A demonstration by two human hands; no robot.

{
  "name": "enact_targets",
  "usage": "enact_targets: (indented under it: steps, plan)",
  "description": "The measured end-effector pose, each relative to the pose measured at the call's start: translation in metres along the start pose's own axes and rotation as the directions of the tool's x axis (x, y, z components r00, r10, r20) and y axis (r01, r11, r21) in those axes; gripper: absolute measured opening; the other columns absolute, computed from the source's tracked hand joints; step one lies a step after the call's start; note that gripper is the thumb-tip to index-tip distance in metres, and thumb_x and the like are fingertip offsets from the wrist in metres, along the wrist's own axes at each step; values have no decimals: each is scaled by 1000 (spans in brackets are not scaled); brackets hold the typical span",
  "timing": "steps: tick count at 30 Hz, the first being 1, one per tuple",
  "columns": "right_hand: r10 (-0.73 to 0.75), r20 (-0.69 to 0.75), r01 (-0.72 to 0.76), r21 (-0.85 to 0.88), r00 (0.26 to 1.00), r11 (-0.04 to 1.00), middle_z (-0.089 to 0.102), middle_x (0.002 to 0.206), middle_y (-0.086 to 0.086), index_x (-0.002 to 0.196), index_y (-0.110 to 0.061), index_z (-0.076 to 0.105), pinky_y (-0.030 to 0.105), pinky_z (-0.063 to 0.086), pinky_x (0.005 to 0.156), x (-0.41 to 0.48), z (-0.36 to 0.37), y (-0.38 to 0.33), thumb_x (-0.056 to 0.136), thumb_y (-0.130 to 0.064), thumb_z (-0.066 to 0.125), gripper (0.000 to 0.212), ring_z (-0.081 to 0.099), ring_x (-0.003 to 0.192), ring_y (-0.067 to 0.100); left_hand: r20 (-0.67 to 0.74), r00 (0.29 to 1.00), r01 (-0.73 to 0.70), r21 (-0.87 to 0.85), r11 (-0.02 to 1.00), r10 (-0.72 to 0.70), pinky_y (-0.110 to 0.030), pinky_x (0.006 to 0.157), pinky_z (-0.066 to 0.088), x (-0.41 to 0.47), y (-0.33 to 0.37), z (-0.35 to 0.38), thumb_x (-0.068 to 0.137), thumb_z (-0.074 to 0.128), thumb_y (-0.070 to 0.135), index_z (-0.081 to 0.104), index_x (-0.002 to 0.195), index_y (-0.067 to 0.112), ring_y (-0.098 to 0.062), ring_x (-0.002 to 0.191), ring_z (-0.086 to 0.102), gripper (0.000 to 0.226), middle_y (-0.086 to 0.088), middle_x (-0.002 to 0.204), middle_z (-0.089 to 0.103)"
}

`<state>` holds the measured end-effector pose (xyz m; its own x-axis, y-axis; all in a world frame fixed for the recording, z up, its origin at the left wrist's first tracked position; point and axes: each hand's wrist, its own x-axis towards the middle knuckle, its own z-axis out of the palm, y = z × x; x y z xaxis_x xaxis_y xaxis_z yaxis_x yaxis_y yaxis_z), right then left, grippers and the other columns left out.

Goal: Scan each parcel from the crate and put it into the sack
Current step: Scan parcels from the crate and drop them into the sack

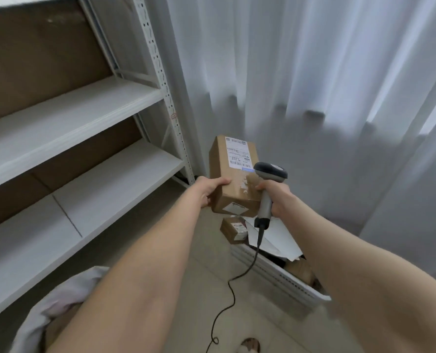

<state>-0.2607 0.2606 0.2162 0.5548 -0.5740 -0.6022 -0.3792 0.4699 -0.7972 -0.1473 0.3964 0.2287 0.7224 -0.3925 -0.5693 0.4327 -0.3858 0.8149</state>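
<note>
Scan in progress: a person's left hand grips a brown parcel by its near end, fingers curled over the top face, holding it in the air before a white curtain. The right hand is wrapped round the handle of a corded scanner, whose head sits just beside the parcel's label. The crate, with more parcels, stands on the floor below right. The sack lies at lower left, by the shelf. The next move likely calls for aiming the scanner at the barcode, then carrying the parcel left and down into the sack.
</note>
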Motion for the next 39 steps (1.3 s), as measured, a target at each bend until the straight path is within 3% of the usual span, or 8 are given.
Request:
enact_targets:
  steps: [7,11,14,26,30,32,35,39]
  plan:
    - [12,109,3,-135,994,991,61,106,15,108,-8,50,47,51,94,-61,73,52,79,-7,67,34,61,103,32,-80,990,111,-30,993,-113,-55,78,53,-82,-68,-103,71,82,19,48,130,17,-24,100,56,68,-6,118,58]
    - [22,178,11,-179,984,984,56,88,8,94,-9,49,37,50,80,-91,124,84,79,-6,67,24,59,93,27,-161,978,118,-89,989,-131,-50,65,54,-116,-101,-155,73,80,18,51,128,18,-24,100,57,63,-7,121,59]
    - [49,232,4,-220,971,975,54,90,9,94,-9,48,34,44,75,-111,164,110,78,-7,67,25,53,87,25,-209,969,109,-122,987,-133,-53,72,52,-138,-126,-198,76,78,17,52,128,18,-28,109,56,59,-7,122,60]
    - [129,315,-20,-327,940,945,60,94,13,103,-6,55,40,51,83,-187,373,248,75,-6,69,32,58,90,30,-339,909,165,-238,957,-242,-51,73,53,-191,-246,-416,81,74,18,53,119,22,-26,94,57,44,-5,112,59]
    - [182,309,-51,-389,934,920,59,91,11,103,-7,54,41,53,85,-198,432,298,76,-7,70,31,59,91,31,-356,882,211,-289,934,-309,-41,61,53,-186,-291,-478,85,70,24,56,108,25,-24,82,59,26,-3,96,61]
    - [221,286,-86,-419,932,904,58,89,10,95,-8,53,42,53,84,-194,453,319,76,-9,71,26,59,90,31,-354,869,231,-327,916,-345,-46,71,55,-176,-315,-500,88,65,27,57,105,24,-25,82,61,19,-5,95,63]
    - [270,282,-127,-436,921,891,57,88,11,94,-6,54,35,50,63,-174,478,351,78,-10,71,23,57,78,28,-339,840,278,-403,872,-425,-53,87,51,-151,-351,-523,89,60,33,58,107,20,-27,87,63,23,-9,96,66]
    - [351,307,-211,-407,885,889,64,115,19,117,3,59,46,55,87,-141,509,393,84,-10,70,37,65,98,36,-302,792,339,-504,794,-530,-38,57,56,-109,-392,-547,90,57,39,56,115,17,-27,79,66,33,-10,93,68]
